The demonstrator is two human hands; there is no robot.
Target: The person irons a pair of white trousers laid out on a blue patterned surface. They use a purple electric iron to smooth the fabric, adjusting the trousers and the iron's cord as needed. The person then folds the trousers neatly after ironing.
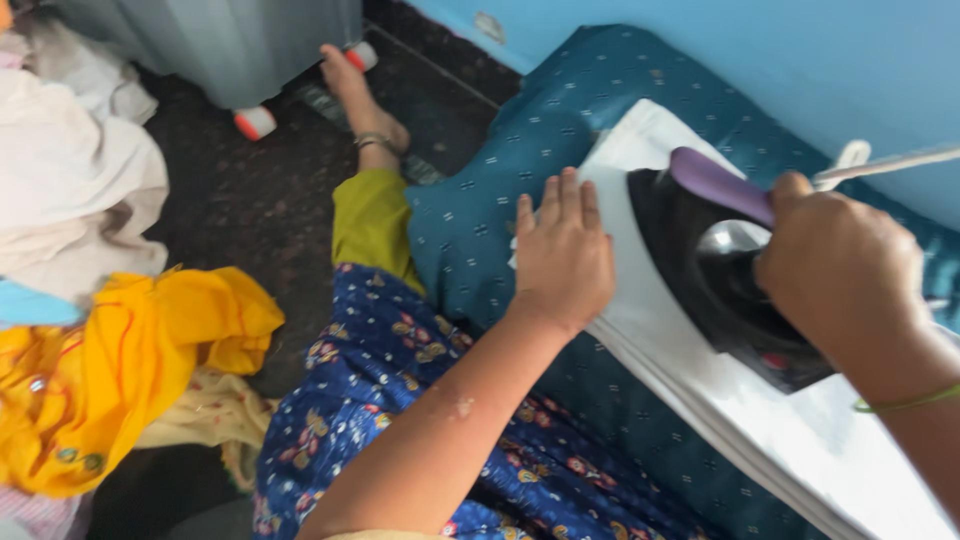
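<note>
My right hand (845,265) grips the purple handle of a black clothes iron (715,285), which rests on a folded white cloth (800,430). My left hand (562,250) lies flat, fingers together, on the left edge of that white cloth, just beside the iron's tip. The cloth is spread over a teal dotted fabric (500,170) on the floor next to a blue wall.
A pile of yellow (130,370) and pale clothes (70,180) lies on the dark floor at the left. My leg in blue floral and green fabric stretches toward a grey appliance on wheels (230,50). The iron's white cord (890,160) runs along the wall.
</note>
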